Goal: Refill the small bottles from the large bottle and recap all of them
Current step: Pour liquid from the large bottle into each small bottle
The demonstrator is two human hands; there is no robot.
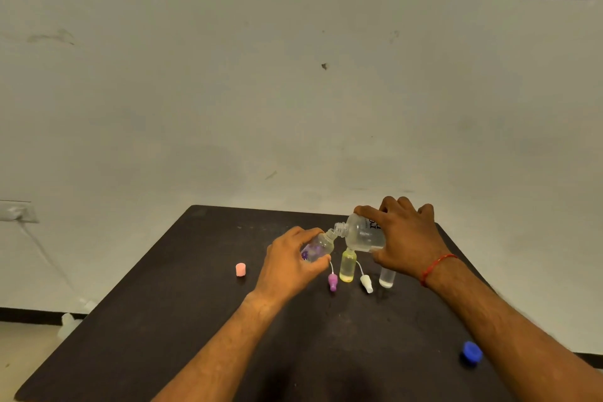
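Dark desk (pixel 202 320) under a pale wall, pouring under way.
Right hand (pixel 408 238) clasping tilted large bottle (pixel 362 233), mouth meeting small bottle (pixel 318 246) gripped in left hand (pixel 290 261).

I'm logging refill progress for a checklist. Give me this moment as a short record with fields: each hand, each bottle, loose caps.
left hand: holds purple-marked small bottle, tilted, neck toward large bottle
right hand: holds large bottle tipped, open mouth at small bottle's neck
yellow bottle: upright on table, uncapped
clear bottle: upright, partly behind right hand
tethered caps: purple cap, white cap, both off
loose caps: pink cap, blue cap
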